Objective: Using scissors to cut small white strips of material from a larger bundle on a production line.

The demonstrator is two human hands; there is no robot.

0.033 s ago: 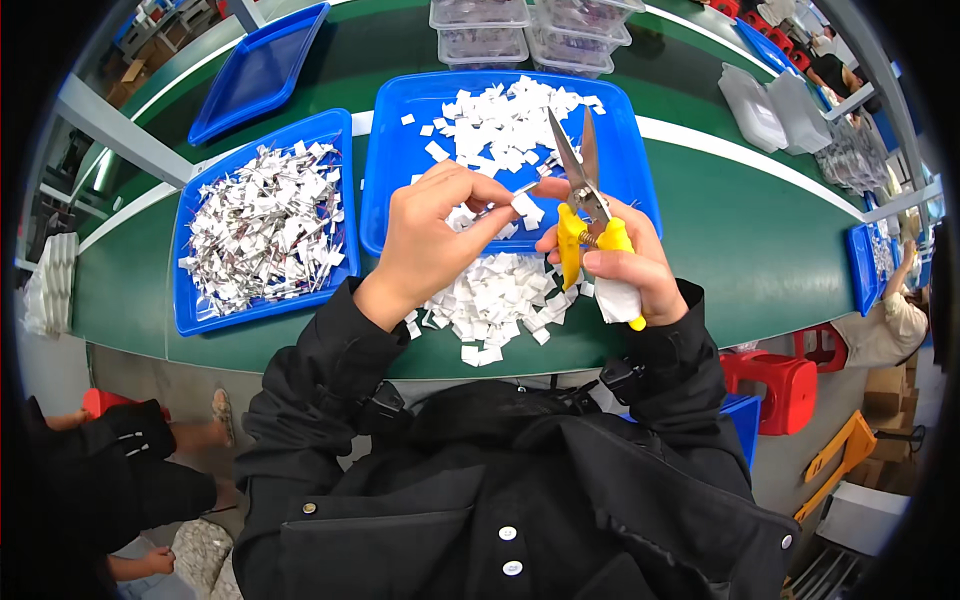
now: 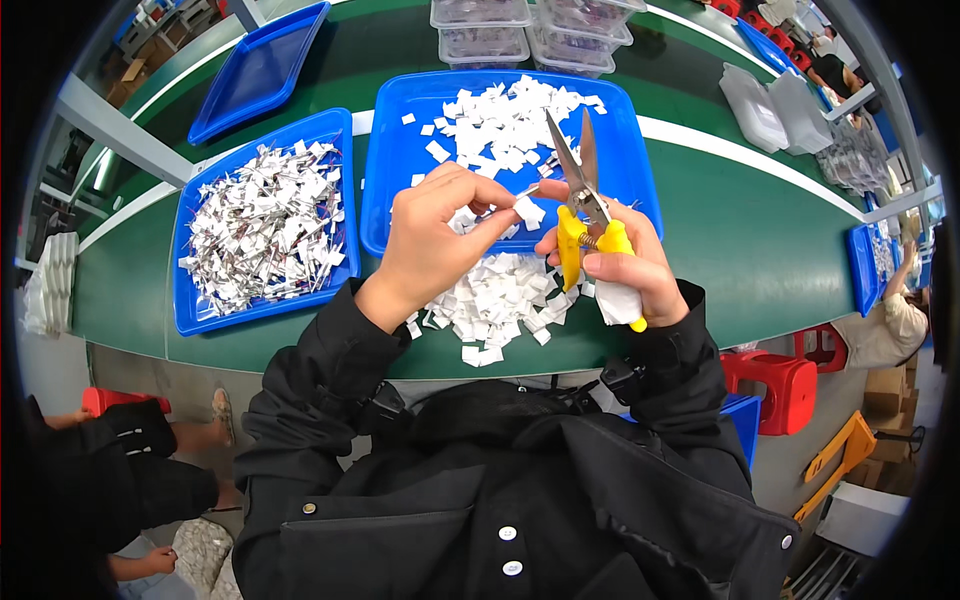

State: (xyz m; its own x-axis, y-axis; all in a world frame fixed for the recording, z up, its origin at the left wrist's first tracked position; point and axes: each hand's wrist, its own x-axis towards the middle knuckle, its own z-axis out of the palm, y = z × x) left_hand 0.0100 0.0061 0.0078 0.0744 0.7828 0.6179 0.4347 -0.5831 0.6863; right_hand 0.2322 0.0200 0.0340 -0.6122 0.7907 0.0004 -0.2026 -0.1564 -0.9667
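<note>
My left hand [image 2: 435, 235] is closed in a pinch, with a small thin piece bearing a white tag [image 2: 529, 211] at its fingertips. My right hand [image 2: 630, 255] grips yellow-handled snips [image 2: 592, 205], whose pointed blades stand apart and aim away from me. The right index finger reaches toward the tagged piece; whether it touches is hard to tell. White material is wrapped around one handle. Beneath the hands, a heap of white tags [image 2: 495, 295] lies on the green table. Just beyond, a blue tray [image 2: 385, 150] holds more white tags.
A second blue tray [image 2: 182, 265] on the left is piled with tagged thin pieces. Another blue tray [image 2: 255, 80] sits behind it. Clear lidded boxes [image 2: 482, 45] are stacked at the back. A red stool [image 2: 785, 390] stands at right; another person [image 2: 110, 470] is at lower left.
</note>
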